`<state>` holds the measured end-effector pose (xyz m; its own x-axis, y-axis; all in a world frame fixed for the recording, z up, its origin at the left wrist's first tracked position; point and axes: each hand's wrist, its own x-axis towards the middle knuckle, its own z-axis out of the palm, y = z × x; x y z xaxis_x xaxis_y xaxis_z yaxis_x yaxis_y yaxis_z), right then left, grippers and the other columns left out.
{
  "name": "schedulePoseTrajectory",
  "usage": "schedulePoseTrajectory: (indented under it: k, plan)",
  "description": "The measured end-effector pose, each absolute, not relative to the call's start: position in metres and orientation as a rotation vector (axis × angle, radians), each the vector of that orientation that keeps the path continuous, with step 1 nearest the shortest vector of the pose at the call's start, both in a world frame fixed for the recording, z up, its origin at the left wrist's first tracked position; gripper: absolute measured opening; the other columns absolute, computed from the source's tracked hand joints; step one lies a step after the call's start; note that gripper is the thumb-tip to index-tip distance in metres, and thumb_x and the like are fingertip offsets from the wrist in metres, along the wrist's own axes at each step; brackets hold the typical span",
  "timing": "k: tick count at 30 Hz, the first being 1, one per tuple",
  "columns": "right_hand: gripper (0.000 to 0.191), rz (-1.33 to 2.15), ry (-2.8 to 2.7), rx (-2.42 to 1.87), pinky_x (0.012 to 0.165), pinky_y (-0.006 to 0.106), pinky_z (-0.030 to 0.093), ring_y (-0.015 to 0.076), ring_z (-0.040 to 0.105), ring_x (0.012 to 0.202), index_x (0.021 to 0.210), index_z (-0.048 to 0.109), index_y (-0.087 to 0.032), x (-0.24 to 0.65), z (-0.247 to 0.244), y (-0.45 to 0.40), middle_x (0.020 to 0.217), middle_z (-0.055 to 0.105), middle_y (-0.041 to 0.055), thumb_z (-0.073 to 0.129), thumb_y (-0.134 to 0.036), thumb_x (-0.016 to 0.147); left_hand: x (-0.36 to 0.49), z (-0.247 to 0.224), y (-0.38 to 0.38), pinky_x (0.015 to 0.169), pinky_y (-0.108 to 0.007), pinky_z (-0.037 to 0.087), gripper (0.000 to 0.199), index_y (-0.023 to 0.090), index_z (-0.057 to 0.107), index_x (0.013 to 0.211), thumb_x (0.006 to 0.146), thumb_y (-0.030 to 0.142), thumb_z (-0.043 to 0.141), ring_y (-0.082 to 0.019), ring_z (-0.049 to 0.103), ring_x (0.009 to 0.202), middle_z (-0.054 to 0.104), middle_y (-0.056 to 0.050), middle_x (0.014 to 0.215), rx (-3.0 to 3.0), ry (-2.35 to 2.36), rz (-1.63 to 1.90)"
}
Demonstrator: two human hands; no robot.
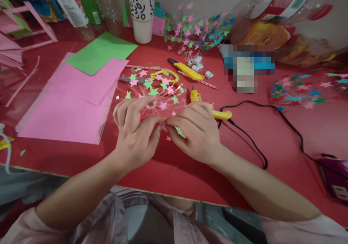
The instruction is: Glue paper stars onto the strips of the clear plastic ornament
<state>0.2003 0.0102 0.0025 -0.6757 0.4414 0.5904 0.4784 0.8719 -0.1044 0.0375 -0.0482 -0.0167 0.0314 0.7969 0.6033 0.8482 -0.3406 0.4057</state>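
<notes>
Both hands meet over the red table (174,178), fingertips nearly touching. My left hand (136,135) is closed in a pinch, thumb against index finger. My right hand (197,131) pinches the same way, facing it. Whatever lies between the fingertips is tiny and thin, too small to name. Just beyond the hands, pink and green paper stars (153,91) are spread on clear plastic, around yellow-handled scissors (165,76). A yellow glue gun (221,114) rests partly hidden behind my right hand.
Pink sheets (65,106) and a green sheet (103,53) lie at left. A white cup (143,15) and bottles (89,4) stand behind. A yellow cutter (190,71) lies at back centre. A black cable (293,128) curves across the right, near a purple object (333,178).
</notes>
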Motion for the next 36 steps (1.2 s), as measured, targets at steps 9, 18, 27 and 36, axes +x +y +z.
schedulePoseTrajectory:
  k: [9, 18, 27, 36]
  plan:
    - [0.007, -0.102, -2.374, -0.598, 0.069, 0.031, 0.036, 0.014, 0.046, 0.067, 0.083, 0.06, -0.019, 0.2, 0.0, 0.013, 0.066, 0.057, -0.0006, 0.054, -0.016, 0.085, 0.04, -0.019, -0.046, 0.111, -0.055, 0.021, 0.008, 0.025, 0.058, 0.084, 0.083, 0.019, 0.053, -0.028, 0.042, 0.126, 0.056, -0.005, 0.126, -2.188, -1.795, -1.286]
    - [0.007, -0.107, -2.373, -0.616, 0.07, 0.031, 0.036, 0.014, 0.045, 0.066, 0.082, 0.06, -0.02, 0.2, -0.001, 0.013, 0.065, 0.056, -0.0015, 0.054, -0.017, 0.085, 0.039, -0.018, -0.046, 0.11, -0.058, 0.022, 0.004, 0.024, 0.058, 0.083, 0.083, 0.024, 0.054, -0.03, 0.038, 0.13, 0.056, -0.007, 0.126, -2.217, -1.796, -1.249]
    - [0.011, -0.082, -2.392, -0.636, 0.07, 0.031, 0.035, 0.0147, 0.046, 0.068, 0.085, 0.06, -0.02, 0.199, 0.0, 0.011, 0.068, 0.057, -0.0007, 0.05, -0.017, 0.087, 0.041, -0.024, -0.045, 0.104, -0.051, 0.033, 0.011, 0.023, 0.056, 0.08, 0.087, 0.022, 0.048, -0.028, 0.044, 0.125, 0.062, -0.007, 0.113, -2.199, -1.814, -1.323]
    - [0.01, -0.088, -2.387, -0.642, 0.07, 0.031, 0.034, 0.015, 0.047, 0.069, 0.088, 0.06, -0.021, 0.199, -0.001, 0.012, 0.07, 0.056, -0.0005, 0.05, -0.018, 0.087, 0.04, -0.025, -0.044, 0.101, -0.05, 0.038, 0.011, 0.024, 0.055, 0.084, 0.089, 0.027, 0.046, -0.026, 0.046, 0.123, 0.063, -0.007, 0.106, -2.198, -1.817, -1.31]
